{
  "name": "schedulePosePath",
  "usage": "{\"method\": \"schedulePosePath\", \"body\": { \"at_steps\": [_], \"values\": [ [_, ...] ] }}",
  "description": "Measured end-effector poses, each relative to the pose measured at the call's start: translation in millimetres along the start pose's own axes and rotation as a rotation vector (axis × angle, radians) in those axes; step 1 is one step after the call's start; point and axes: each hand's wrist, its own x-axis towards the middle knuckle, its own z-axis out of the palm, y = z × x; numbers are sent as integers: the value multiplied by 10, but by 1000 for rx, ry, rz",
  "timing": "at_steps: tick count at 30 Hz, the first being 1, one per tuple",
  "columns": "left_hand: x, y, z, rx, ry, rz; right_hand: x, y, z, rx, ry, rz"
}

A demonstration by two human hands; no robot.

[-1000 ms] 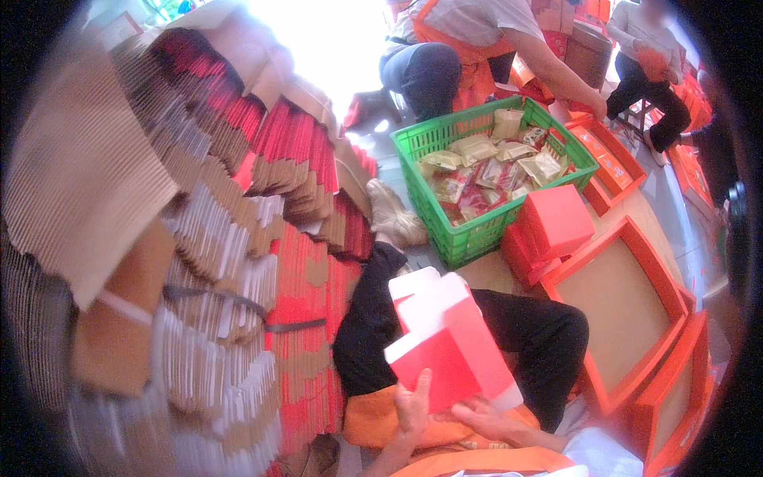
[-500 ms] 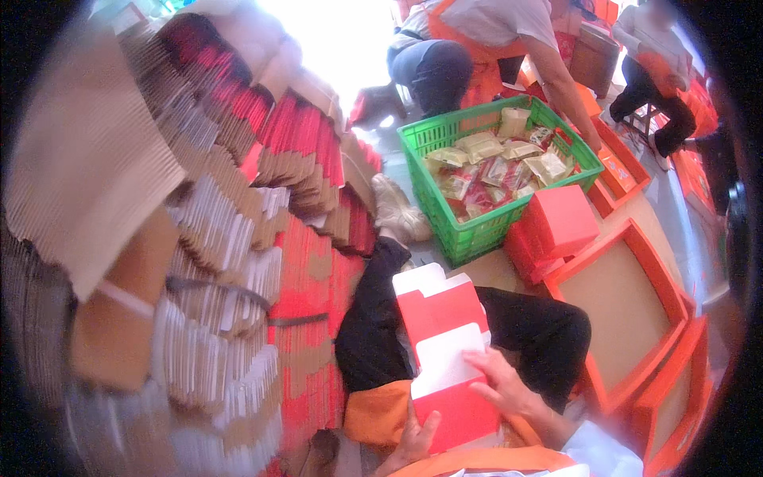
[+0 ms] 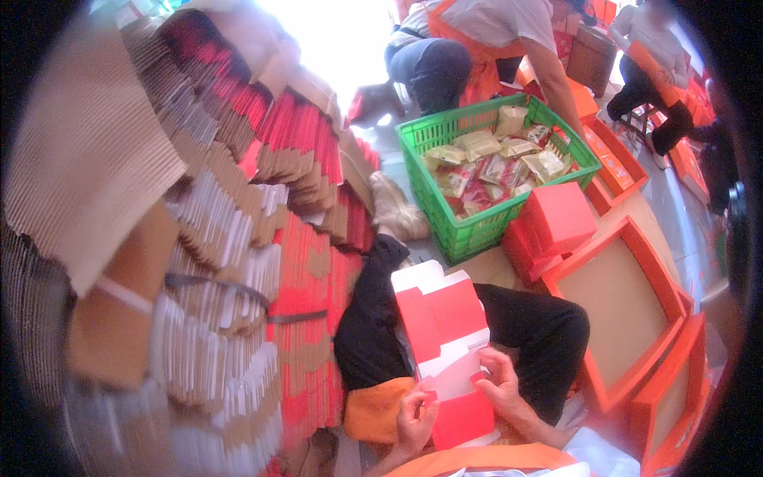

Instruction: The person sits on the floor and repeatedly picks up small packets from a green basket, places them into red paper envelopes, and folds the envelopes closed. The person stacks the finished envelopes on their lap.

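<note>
A partly folded red-and-white carton (image 3: pixel 449 314) lies across my lap, its far end toward the green crate. At its near left edge my left hand (image 3: pixel 416 416) is closed, thumb and fingers pinching a small side flap. Opposite, my right hand (image 3: pixel 502 387) has its fingers bent together on the flap at the right edge. Between the hands the white inside of the carton shows, with a red panel nearest my body. An orange cloth (image 3: pixel 372 413) lies over my left thigh.
Tall stacks of flat red, white and brown cartons (image 3: pixel 302 334) fill the left side. Ahead stands a green crate (image 3: pixel 449 230) of wrapped packets. Red boxes (image 3: pixel 560 219) and orange-rimmed trays (image 3: pixel 616 310) sit to the right. A co-worker (image 3: pixel 485 40) bends behind the crate; another person sits farther back.
Both hands have moved up to the carton's side edges, and their fingers have closed on the flaps. The white panel that stood up in the middle now lies differently, with its inside showing.
</note>
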Motion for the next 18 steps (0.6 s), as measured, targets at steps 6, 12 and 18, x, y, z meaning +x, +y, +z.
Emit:
{"method": "schedulePosePath", "body": {
  "at_steps": [6,12,18],
  "values": [
    [15,-5,50,-57,-14,-50,-65,160,-374,-264,-254,58],
    [198,208,56,205,-177,-98,-42,-24,-236,-350,-199,112],
    [215,110,-14,262,-238,-73,-18,-49,-265,-469,-258,101]
  ]
}}
